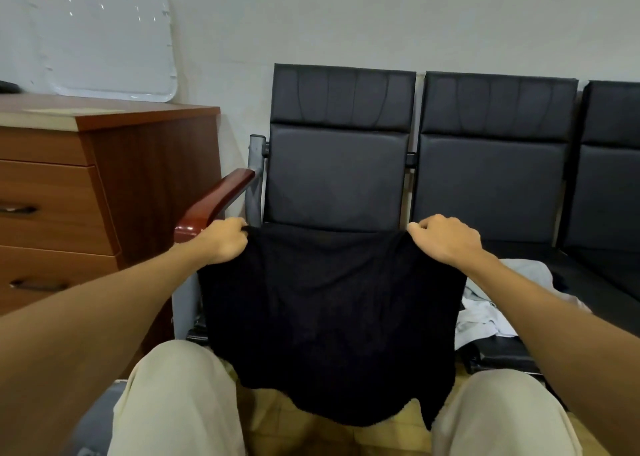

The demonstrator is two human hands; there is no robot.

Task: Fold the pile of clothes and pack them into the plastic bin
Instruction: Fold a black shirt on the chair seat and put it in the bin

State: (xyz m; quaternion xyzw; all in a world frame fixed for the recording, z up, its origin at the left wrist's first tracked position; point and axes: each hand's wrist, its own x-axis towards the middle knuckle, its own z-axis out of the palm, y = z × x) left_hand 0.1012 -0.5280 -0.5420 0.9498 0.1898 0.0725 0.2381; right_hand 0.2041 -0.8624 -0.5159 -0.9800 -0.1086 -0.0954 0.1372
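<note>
Pinching the top corners of the black fabric garment point(329, 310), your left hand point(225, 239) at 9 o'clock and right hand point(446, 239) at 3 hold it spread, top edge running side to side, hem hanging toward 6; pale crumpled clothes point(485, 312) lie farther toward 3.

Left seat: covered by the spread black garment point(329, 317), which hangs down between the knees point(180, 386). Left flank: wooden armrest point(214, 203) just beside the left hand point(225, 241), drawer cabinet point(104, 196) beyond it. Far side: seat backs point(339, 144) wall off reach. Right, below the right hand point(446, 241): light clothes point(485, 303) heaped on the middle seat point(498, 353); right seat point(613, 272) bare, open. Above the garment, between the hands: open air.
</note>
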